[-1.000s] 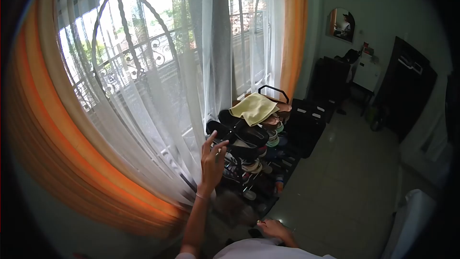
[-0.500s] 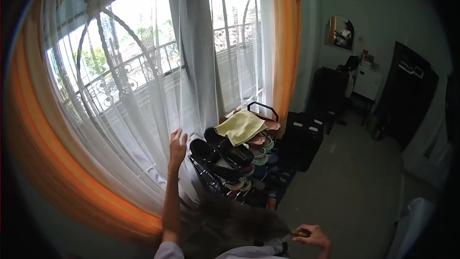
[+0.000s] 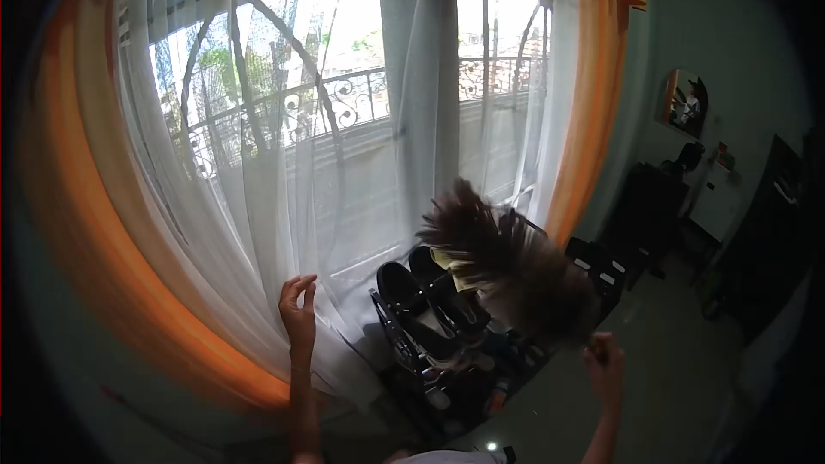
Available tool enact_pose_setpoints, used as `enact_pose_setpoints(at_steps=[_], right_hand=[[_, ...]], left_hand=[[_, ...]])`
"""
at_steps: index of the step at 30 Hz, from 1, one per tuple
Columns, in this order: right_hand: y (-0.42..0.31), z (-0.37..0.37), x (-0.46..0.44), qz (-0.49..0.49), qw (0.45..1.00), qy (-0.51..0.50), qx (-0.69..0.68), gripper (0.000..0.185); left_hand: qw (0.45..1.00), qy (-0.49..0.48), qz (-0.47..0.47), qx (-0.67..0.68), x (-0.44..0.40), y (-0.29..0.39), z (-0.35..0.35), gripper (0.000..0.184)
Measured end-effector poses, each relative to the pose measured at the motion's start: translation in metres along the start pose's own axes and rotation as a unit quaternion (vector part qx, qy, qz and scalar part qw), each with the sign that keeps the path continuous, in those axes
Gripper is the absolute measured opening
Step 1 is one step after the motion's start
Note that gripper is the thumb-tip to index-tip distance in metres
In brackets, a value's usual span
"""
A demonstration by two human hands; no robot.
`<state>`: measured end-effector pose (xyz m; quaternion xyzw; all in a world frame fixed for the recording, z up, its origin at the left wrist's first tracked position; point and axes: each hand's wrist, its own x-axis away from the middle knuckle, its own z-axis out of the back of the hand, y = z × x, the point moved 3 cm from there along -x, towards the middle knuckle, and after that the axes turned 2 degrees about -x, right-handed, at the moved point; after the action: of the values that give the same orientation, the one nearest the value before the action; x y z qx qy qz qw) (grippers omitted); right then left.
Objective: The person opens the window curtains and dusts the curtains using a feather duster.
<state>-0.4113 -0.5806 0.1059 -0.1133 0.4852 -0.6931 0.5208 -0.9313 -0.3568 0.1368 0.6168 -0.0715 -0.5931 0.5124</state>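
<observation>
My right hand [image 3: 605, 359] is closed round the handle of a feather duster [image 3: 524, 266]. Its dark brown feathers fan up and left, blurred by motion, over the shoe rack [image 3: 404, 339]. Black shoes [image 3: 400, 288] sit on the rack's top, and the feathers cover most of a pale yellow cloth [image 3: 444, 261] there. Raised in front of the white sheer curtain [image 3: 258, 232], my left hand [image 3: 298, 314] has loosely bent fingers with a gap beside the thumb. Nothing shows in it; whether it touches the curtain I cannot tell.
Orange drapes [image 3: 593, 103] frame the window on both sides. Black cases [image 3: 606, 271] stand right of the rack. Farther back are a dark chair [image 3: 649, 206], a white cabinet [image 3: 718, 198] and a wall mirror [image 3: 686, 103]. Tiled floor [image 3: 653, 352] lies to the right.
My right hand has risen, swinging the feather duster up from low in front of me to over the rack. My left hand has lowered slightly, its fingers more bent. The view has turned left.
</observation>
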Motion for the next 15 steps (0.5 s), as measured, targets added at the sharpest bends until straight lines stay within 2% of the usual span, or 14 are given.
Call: enact_pose_setpoints(at_steps=[2,4,5,8,9,12,15], right_hand=[[-0.022,-0.012,-0.051,0.160,0.985,0.070,0.013,0.027],[-0.056,-0.028,-0.096,0.242,0.960,0.136,0.042,0.024],[-0.075,-0.037,-0.120,0.314,0.928,0.170,0.111,0.024],[-0.119,-0.069,-0.181,0.367,0.909,0.161,0.112,0.021],[-0.133,-0.081,-0.201,0.412,0.889,0.163,0.117,0.023],[-0.193,-0.114,-0.247,0.446,0.874,0.182,0.066,0.027],[-0.238,-0.147,-0.281,0.476,0.864,0.148,0.063,0.025]], left_hand=[[1.000,0.000,0.008,0.008,0.001,0.007,0.013,0.013],[1.000,-0.006,-0.001,0.028,0.002,0.002,0.020,0.010],[1.000,-0.003,0.001,0.021,0.001,-0.003,0.024,0.010],[0.999,-0.031,0.009,0.039,0.005,-0.011,0.034,0.010],[0.999,-0.036,-0.001,0.028,0.005,-0.011,0.036,0.009],[0.999,-0.045,-0.022,-0.005,0.001,-0.011,0.040,0.009],[0.999,-0.038,-0.028,0.002,-0.003,-0.016,0.044,0.008]])
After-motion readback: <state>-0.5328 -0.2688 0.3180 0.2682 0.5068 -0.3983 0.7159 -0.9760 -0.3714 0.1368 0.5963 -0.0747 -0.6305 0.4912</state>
